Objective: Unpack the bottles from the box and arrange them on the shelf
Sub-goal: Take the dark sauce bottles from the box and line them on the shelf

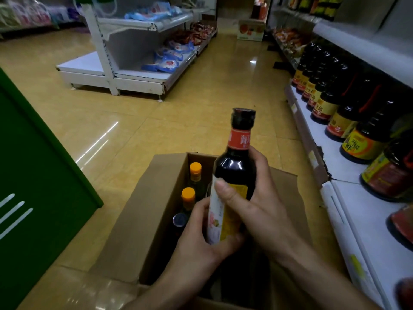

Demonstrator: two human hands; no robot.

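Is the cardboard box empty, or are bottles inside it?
Not empty: two orange-capped bottles and one dark-capped bottle stand inside the box.

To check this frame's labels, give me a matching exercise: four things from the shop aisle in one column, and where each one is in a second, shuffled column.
1. dark bottle with red neck band
2. orange-capped bottles
3. cardboard box
4. big dark jugs

A. lined up on the white shelf
B. open on the floor
C. gripped by the left hand and right hand
D. standing inside the box

Pairs: 1-C, 2-D, 3-B, 4-A.
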